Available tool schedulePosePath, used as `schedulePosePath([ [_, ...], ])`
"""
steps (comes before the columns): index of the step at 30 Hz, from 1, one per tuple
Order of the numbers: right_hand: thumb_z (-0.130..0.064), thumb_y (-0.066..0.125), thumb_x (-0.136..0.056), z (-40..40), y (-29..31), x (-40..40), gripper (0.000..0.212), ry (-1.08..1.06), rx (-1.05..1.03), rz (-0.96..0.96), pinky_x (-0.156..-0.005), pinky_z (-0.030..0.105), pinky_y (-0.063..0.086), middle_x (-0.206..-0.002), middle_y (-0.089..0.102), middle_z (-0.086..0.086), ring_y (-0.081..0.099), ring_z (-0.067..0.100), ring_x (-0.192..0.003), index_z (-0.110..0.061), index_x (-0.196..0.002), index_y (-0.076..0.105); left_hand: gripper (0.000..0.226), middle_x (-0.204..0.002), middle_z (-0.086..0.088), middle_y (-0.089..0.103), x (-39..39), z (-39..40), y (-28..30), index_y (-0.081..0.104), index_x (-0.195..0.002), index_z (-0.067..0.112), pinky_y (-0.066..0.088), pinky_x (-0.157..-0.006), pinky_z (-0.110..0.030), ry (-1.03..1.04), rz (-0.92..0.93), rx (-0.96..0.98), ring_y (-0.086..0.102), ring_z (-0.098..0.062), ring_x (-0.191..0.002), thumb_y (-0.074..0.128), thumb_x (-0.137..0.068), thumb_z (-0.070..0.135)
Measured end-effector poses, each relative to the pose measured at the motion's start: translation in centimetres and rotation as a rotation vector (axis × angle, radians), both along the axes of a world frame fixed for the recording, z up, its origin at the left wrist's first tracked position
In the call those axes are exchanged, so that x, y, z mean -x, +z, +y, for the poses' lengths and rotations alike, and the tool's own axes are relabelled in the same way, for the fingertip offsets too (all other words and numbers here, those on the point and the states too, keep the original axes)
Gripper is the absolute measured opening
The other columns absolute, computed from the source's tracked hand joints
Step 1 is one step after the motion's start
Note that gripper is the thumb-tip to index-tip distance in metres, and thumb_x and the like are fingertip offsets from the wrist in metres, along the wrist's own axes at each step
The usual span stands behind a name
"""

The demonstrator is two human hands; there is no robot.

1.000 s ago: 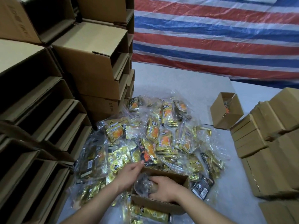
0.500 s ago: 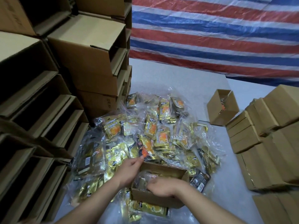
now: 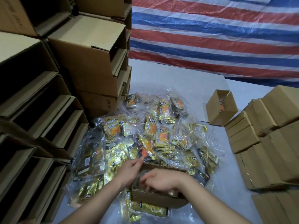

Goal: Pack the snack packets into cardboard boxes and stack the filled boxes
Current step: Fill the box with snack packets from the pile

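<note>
A small open cardboard box [image 3: 155, 198] sits on the white surface in front of me. My left hand [image 3: 129, 172] grips its left rim, fingers stretched toward the far corner. My right hand [image 3: 161, 180] lies palm down inside the box, closed on a clear bag of snack packets that it mostly hides. Behind the box spreads a pile of gold and black snack packets [image 3: 161, 135], bundled in clear plastic bags. One more gold packet [image 3: 150, 209] lies flat against the box's near wall.
Empty open boxes are stacked on their sides at the left [image 3: 40, 110], with larger cartons [image 3: 90, 62] behind them. Another small open box [image 3: 216, 110] stands at the back right. Closed boxes [image 3: 267, 126] are stacked along the right. A striped tarp [image 3: 210, 38] hangs behind.
My right hand has slid left and deeper into the box, pushing the clear bag down. My left hand stays at the left rim.
</note>
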State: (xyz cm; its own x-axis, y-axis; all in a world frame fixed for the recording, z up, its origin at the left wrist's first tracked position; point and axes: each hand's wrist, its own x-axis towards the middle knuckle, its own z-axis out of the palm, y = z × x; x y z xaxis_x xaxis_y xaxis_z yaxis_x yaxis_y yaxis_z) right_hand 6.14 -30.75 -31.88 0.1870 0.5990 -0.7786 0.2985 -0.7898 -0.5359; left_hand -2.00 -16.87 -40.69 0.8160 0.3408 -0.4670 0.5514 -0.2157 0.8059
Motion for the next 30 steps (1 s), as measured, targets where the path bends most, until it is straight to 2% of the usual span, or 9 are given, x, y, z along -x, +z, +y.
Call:
schedulePosePath([
  [2,-0.012,0.038,-0.095,1.1,-1.0,1.1,0.032,0.069,0.015,-0.018,-0.069,0.026,0.046,-0.104,0.066,0.015,0.055,0.020,-0.079,-0.005,-0.111,0.065,0.062,-0.079,0.009,0.074,-0.1,0.0,-0.2,0.073,-0.099,0.021,0.047,-0.084,-0.031,0.019,0.001,-0.018,0.066,-0.001,-0.081,0.038,-0.090,0.072],
  [4,-0.012,0.037,-0.097,1.4,-2.3,1.7,0.030,0.101,0.079,-0.027,-0.082,0.027,0.047,-0.124,0.059,0.021,0.057,0.026,-0.097,-0.003,-0.115,0.059,0.048,-0.068,0.012,0.070,-0.2,-0.1,-0.2,0.075,-0.085,0.042,0.044,-0.070,-0.025,0.019,-0.007,0.004,0.062,0.003,-0.066,0.038,-0.089,0.072],
  [8,-0.027,0.038,-0.103,1.2,-3.2,2.0,0.038,-0.021,0.033,0.039,-0.086,0.017,0.042,-0.140,0.052,0.006,0.052,0.014,-0.106,-0.014,-0.136,0.053,0.065,-0.065,0.000,0.057,-0.1,0.2,-0.8,0.072,-0.094,0.010,0.039,-0.061,-0.026,0.019,0.000,0.014,0.049,-0.005,-0.051,0.040,-0.094,0.066],
  [9,-0.029,0.040,-0.102,1.0,-3.0,1.8,0.036,-0.071,0.017,0.047,-0.089,0.019,0.044,-0.134,0.058,0.005,0.056,0.010,-0.104,-0.016,-0.130,0.057,0.066,-0.069,-0.005,0.061,0.0,0.3,-0.9,0.072,-0.095,0.008,0.042,-0.064,-0.025,0.007,-0.003,0.007,0.054,-0.008,-0.056,0.040,-0.094,0.066],
  [12,-0.033,0.040,-0.101,-0.3,-1.1,0.8,0.026,-0.135,0.017,0.090,-0.059,0.023,0.040,-0.083,0.061,-0.006,0.051,0.004,-0.059,-0.023,-0.093,0.062,0.070,-0.079,-0.018,0.068,0.0,0.1,-0.8,0.072,-0.094,0.007,0.050,-0.078,-0.028,-0.007,-0.030,0.011,0.064,-0.020,-0.069,0.038,-0.094,0.068],
  [17,-0.036,0.035,-0.103,-3.1,0.0,-1.5,0.030,-0.043,0.056,-0.049,-0.069,0.028,0.044,-0.094,0.059,-0.007,0.052,0.007,-0.074,-0.025,-0.107,0.062,0.058,-0.052,0.007,0.051,0.1,-0.3,-0.1,0.073,-0.085,0.018,0.036,-0.046,-0.021,0.004,-0.010,0.062,0.043,-0.007,-0.041,0.039,-0.095,0.064],
  [22,-0.028,0.035,-0.102,-3.2,-2.1,-1.0,0.038,0.100,0.291,-0.154,-0.095,0.037,0.047,-0.128,0.060,0.013,0.058,0.024,-0.102,-0.007,-0.120,0.061,0.045,-0.046,0.011,0.043,0.2,-0.8,0.3,0.072,-0.076,0.041,0.042,-0.058,-0.024,-0.011,-0.032,0.033,0.047,-0.003,-0.042,0.039,-0.097,0.062],
  [27,-0.030,0.038,-0.099,-3.7,-1.2,-1.0,0.031,0.056,0.187,-0.192,-0.064,0.028,0.045,-0.092,0.064,0.008,0.057,0.020,-0.079,-0.014,-0.088,0.062,0.049,-0.045,0.010,0.047,0.0,-0.8,1.1,0.072,-0.077,0.030,0.039,-0.053,-0.024,-0.010,-0.029,0.061,0.047,-0.004,-0.041,0.038,-0.100,0.057],
  [30,-0.031,0.048,-0.096,-4.1,0.8,-1.2,0.023,-0.152,-0.048,-0.286,-0.050,0.018,0.041,-0.084,0.070,-0.003,0.056,0.000,-0.056,-0.021,-0.093,0.068,0.047,-0.051,0.008,0.050,0.0,-0.5,1.4,0.069,-0.074,0.029,0.038,-0.052,-0.025,-0.018,-0.042,0.089,0.046,-0.007,-0.043,0.039,-0.100,0.054],
])
